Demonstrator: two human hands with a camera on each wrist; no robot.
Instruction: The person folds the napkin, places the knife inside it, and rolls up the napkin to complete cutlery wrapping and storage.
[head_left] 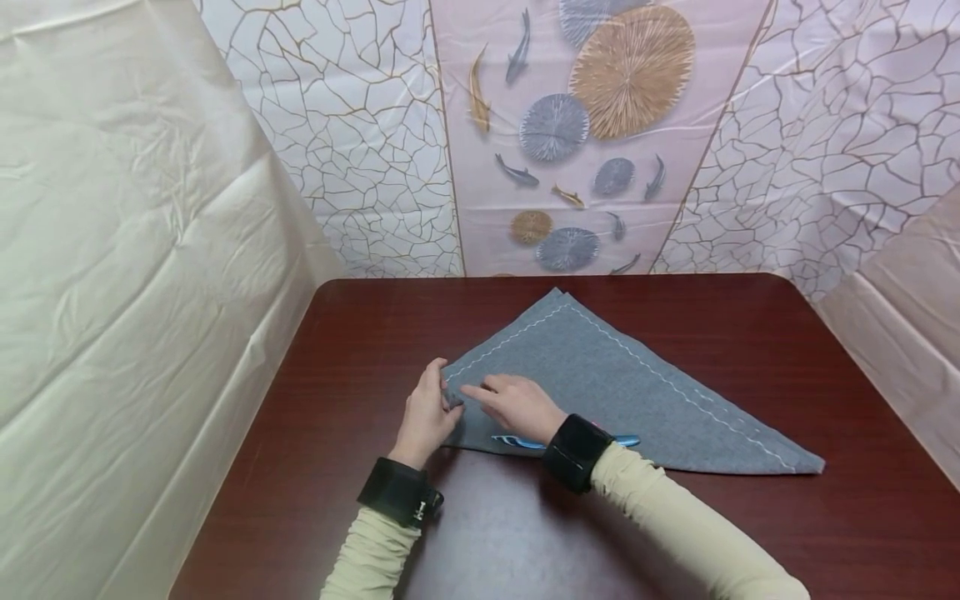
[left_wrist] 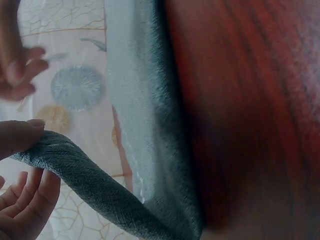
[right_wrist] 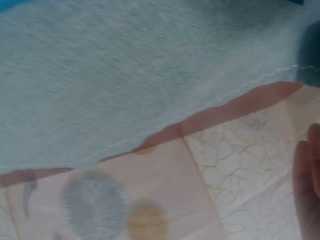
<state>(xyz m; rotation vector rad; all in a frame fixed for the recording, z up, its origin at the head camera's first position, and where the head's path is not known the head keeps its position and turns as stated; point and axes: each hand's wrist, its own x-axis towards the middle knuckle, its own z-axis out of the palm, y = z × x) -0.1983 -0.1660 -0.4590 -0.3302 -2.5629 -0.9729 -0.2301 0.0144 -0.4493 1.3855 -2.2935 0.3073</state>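
Note:
A grey cloth (head_left: 592, 375) with white stitching along two edges lies as a triangle on the table. At its left corner, my left hand (head_left: 427, 417) pinches the edge between thumb and fingers. The left wrist view shows that pinched part (left_wrist: 85, 175) raised and folded over. My right hand (head_left: 517, 406) is above the cloth, just right of the left hand, fingers loosely extended and holding nothing visible. Beneath the right wrist lies a slim light-blue item (head_left: 626, 440), its middle hidden. Fingers (right_wrist: 302, 180) show at the right wrist view's edge; whose they are is unclear.
The dark red-brown table (head_left: 750, 333) has rounded far corners. Behind it hangs a patterned curtain (head_left: 375, 150), and a pale cloth sheet (head_left: 135, 250) rises along the left side. Another pale sheet (head_left: 907, 292) stands at the right.

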